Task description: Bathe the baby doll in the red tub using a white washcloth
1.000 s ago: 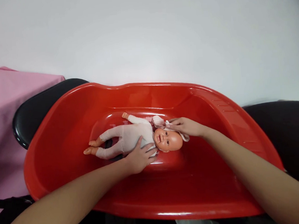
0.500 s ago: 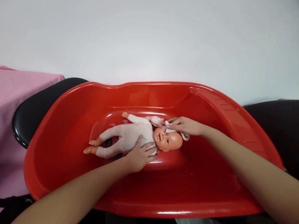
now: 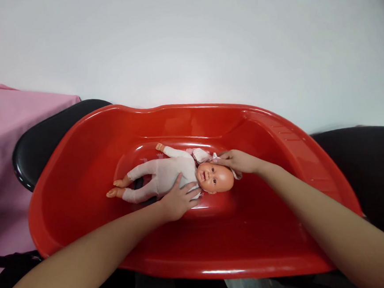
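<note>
A baby doll (image 3: pixel 176 169) in a pale suit lies face up in a red baby bathtub (image 3: pixel 110 123), its feet to the left and its head to the right. My left hand (image 3: pixel 179 200) rests with spread fingers on the doll's chest and near shoulder. My right hand (image 3: pixel 240 161) is closed on a small white cloth (image 3: pixel 237 174) against the far side of the doll's head. Part of the cloth is hidden behind the head and my fingers. A pale pinkish bunched piece of fabric (image 3: pixel 201 155) lies beside the doll's neck.
The tub sits across a black chair seat (image 3: pixel 35 143) at left and a black surface (image 3: pixel 373 165) at right. Pink cloth (image 3: pixel 20 113) drapes a table at far left. A white wall (image 3: pixel 184 42) stands behind.
My right hand has slid slightly to the left along the doll's head with the cloth, and the head has turned a little. My left hand stays on the chest.
</note>
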{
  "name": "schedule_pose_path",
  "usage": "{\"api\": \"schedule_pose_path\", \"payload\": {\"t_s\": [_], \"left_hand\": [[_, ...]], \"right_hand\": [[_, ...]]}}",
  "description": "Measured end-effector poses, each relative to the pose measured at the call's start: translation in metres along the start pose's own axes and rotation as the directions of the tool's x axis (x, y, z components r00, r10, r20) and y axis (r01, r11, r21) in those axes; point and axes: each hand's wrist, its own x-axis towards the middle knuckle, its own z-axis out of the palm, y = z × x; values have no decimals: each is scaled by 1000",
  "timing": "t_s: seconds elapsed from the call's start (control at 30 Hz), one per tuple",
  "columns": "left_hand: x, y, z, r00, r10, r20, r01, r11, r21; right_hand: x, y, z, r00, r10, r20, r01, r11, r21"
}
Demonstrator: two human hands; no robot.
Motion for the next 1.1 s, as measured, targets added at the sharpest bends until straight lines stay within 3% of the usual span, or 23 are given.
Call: {"api": "schedule_pose_path", "payload": {"t_s": [0.5,0.8,1.1], "left_hand": [[1,0,0,1000,-17,-17,16,999,-34],[-2,-6,8,979,10,-204,-25,997,-69],[2,-1,-8,990,10,-140,-11,1000,-11]], "right_hand": [[8,21,-6,996,64,69,-57,994,-96],[9,24,-10,993,80,81,-73,993,-88],[12,28,-11,992,85,91,-77,993,-87]]}}
